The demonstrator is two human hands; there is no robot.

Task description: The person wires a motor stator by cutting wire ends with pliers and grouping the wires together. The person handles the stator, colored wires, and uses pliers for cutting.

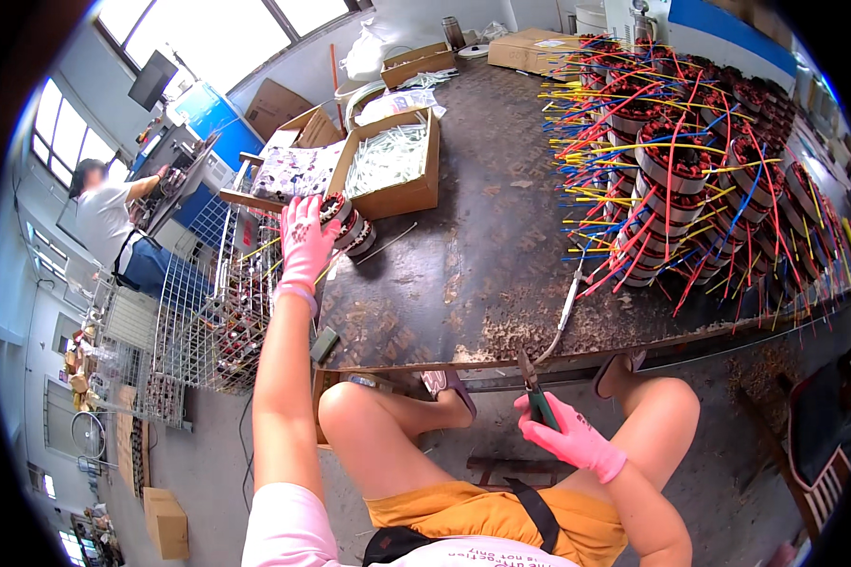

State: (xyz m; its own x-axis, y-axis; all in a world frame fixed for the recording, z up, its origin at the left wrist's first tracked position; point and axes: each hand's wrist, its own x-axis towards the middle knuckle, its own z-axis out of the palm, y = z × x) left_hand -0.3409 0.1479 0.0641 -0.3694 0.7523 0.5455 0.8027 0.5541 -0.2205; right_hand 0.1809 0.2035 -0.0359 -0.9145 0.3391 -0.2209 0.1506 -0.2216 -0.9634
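At the table's left edge, my left hand [307, 244] in a pink glove grips the side of a motor stator [357, 232]. This ring-shaped core has dark red windings and pale bands; part of it is hidden behind my fingers. Thin wires stick out near it. My right hand [577, 438], gloved in pink too, is closed round the green handles of a pair of cutting pliers [540, 402]. The pliers point up at the table's front edge, above my lap, and their jaws hold nothing that I can make out.
Stacked stators [671, 189] with red, yellow and blue leads fill the table's right side. An open box [416, 194] of pale strips stands at the back left. Left of the table is a wire cart [208, 321]. Farther off, a person [113, 213] works at a machine.
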